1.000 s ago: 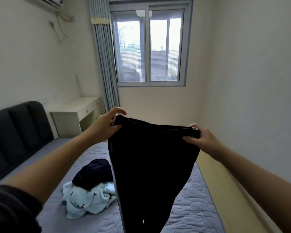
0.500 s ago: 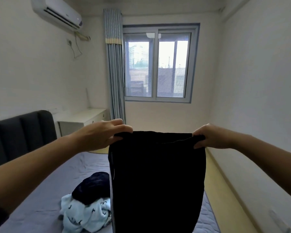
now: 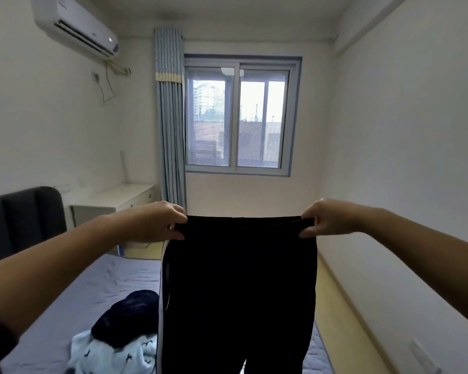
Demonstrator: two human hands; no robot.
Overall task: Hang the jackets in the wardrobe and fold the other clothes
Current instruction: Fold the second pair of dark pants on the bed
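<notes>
Centre frame: your left hand (image 3: 157,222) and right hand (image 3: 327,220) each pinch the waistband of the black trousers (image 3: 238,287), which hang over the bed (image 3: 114,276).

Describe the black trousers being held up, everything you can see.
The black trousers hang upright in mid-air, waistband stretched level between the left hand and the right hand, each gripping one corner. The fabric looks soft, matte and plain black, with a pale stripe down the left side seam. The legs split just above the frame's lower edge; the hems are out of view. They hang over the bed; contact with it cannot be told.
</notes>
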